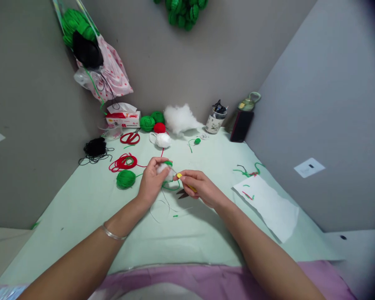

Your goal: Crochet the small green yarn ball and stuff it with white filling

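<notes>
My left hand (152,179) is closed around a small white and green crocheted piece (165,171), its fingers covering much of it. In my right hand (197,185) is a crochet hook (179,176) with a yellow handle, its metal shaft pointing at the green part of the piece. Green yarn loops and thin white strands (167,204) hang below the piece onto the table. Dark scissor blades (183,193) show partly beneath my right hand. Left of my left hand lies a green yarn ball (126,179).
Coiled red yarn (124,161), black yarn (96,149) and red-handled scissors (130,138) lie to the left. Behind are a tissue box (123,118), white stuffing (181,118), a pen jar (216,121) and a phone (241,126). White paper (267,208) with yarn scraps lies right.
</notes>
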`<state>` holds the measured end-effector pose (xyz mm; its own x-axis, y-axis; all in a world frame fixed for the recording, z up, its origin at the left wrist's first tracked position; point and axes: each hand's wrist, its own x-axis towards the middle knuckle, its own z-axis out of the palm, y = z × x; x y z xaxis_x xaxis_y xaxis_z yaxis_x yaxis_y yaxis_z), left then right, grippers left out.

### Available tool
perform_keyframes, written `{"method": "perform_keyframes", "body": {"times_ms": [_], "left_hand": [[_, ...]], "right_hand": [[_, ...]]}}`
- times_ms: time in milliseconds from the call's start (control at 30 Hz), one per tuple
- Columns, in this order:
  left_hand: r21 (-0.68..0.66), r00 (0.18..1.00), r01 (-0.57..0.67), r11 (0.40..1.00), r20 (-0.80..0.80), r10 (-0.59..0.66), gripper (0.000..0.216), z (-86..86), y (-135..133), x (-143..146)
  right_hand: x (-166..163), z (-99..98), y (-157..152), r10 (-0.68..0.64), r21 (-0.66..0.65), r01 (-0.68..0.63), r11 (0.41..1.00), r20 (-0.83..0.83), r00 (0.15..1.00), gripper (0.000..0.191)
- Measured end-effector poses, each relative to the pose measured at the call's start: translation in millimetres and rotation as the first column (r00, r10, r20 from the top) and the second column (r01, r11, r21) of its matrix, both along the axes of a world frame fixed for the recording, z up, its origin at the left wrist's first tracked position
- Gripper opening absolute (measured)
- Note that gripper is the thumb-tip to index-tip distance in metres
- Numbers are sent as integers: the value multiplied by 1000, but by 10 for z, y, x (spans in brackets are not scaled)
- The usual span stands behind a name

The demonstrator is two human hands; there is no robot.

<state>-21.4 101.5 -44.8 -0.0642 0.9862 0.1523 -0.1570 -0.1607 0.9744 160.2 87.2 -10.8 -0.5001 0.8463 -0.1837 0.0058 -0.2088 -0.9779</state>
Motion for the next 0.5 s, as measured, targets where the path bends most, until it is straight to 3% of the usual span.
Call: {"method": "perform_keyframes", "body": {"times_ms": [267,500], "left_hand": [[7,999,-17,1000,-47,18,28,-13,-14,0],[-28,996,8,1000,-89,-10,25,-4,6,-18]], "right_hand": [[-51,3,-1,-53,-145,32,989,-141,989,27],[-208,26,-139,-151,16,153,988,-67,986,26]]}}
